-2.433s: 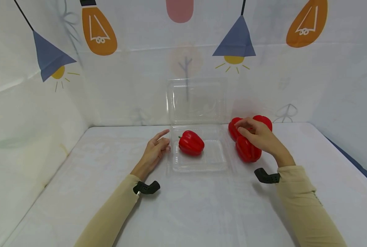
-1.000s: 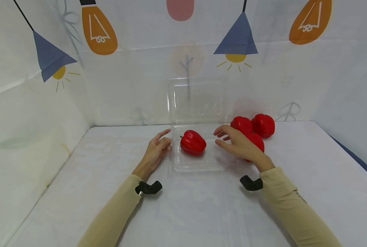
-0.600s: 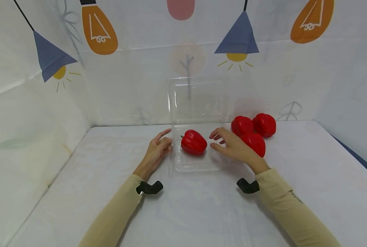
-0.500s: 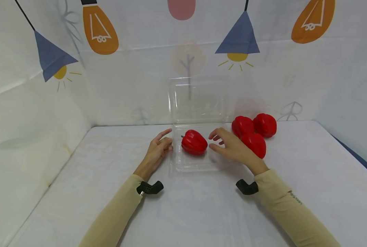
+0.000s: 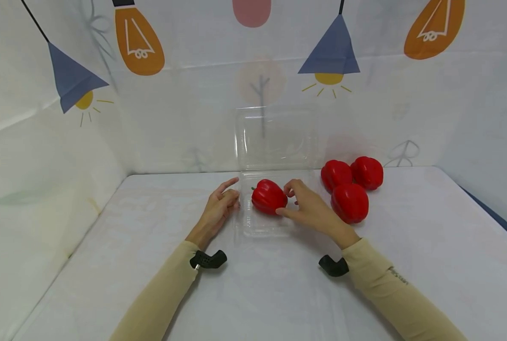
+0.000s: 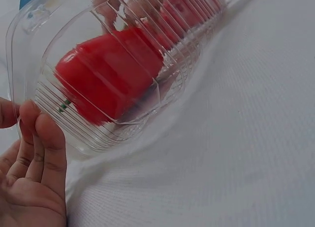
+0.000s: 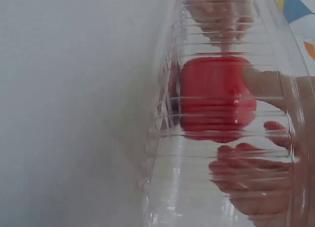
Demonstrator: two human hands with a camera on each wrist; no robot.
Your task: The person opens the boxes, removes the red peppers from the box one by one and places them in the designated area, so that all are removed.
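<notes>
A clear plastic clamshell container (image 5: 253, 229) stands with its lid up, and one red bell pepper (image 5: 267, 196) with a green stem lies in its left half. My left hand (image 5: 217, 208) is at the container's left side. Its fingertips (image 6: 49, 128) meet at the clear rim in the left wrist view. My right hand (image 5: 311, 208) reaches in from the right, thumb and forefinger around the pepper's right end. Through the ribbed plastic in the right wrist view, the thumb (image 7: 263, 84) overlaps the pepper, while the other fingers curl below it.
Several things stand right of the container: a near red bell pepper (image 5: 349, 202), a back-left one (image 5: 336, 174) and a back-right one (image 5: 367, 173), close together. The upright lid (image 5: 276, 137) is near the white back wall (image 5: 185, 118). A white cloth covers the table (image 5: 262, 289).
My right hand has left the pepper group, moved left over the container and come up to the pepper inside it. My left hand stays at the container's edge.
</notes>
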